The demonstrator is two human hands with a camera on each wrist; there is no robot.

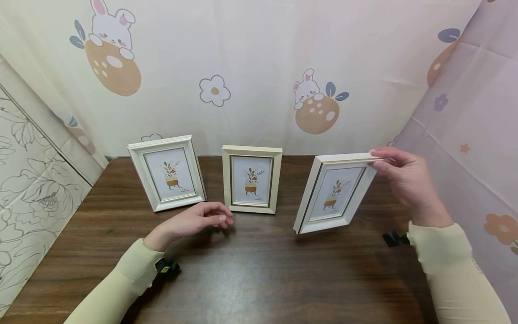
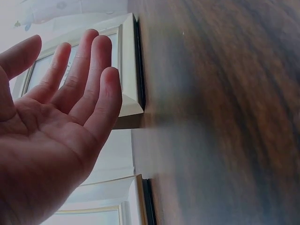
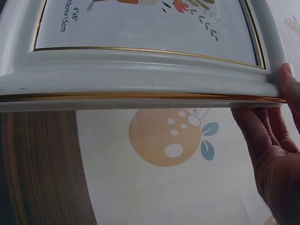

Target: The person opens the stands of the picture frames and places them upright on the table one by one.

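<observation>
My right hand (image 1: 408, 180) pinches the upper right corner of a white picture frame (image 1: 313, 189), thumb in front and fingers behind. That frame leans to the right; whether its lower edge touches the table I cannot tell. In the right wrist view its gold-lined border (image 3: 140, 70) fills the top. Over the table, my left hand (image 1: 194, 222) hangs with relaxed fingers, just in front of a cream picture frame (image 1: 227, 180) standing in the middle. To the left of that stands another white picture frame (image 1: 149, 180), partly behind the left hand's knuckles. All three show a potted-plant print.
The dark wooden table (image 1: 243, 274) carries the frames near its back edge. A patterned curtain (image 1: 259, 54) hangs right behind it and along the right side. A floral panel (image 1: 36, 189) borders the left. Small black devices sit at both wrists.
</observation>
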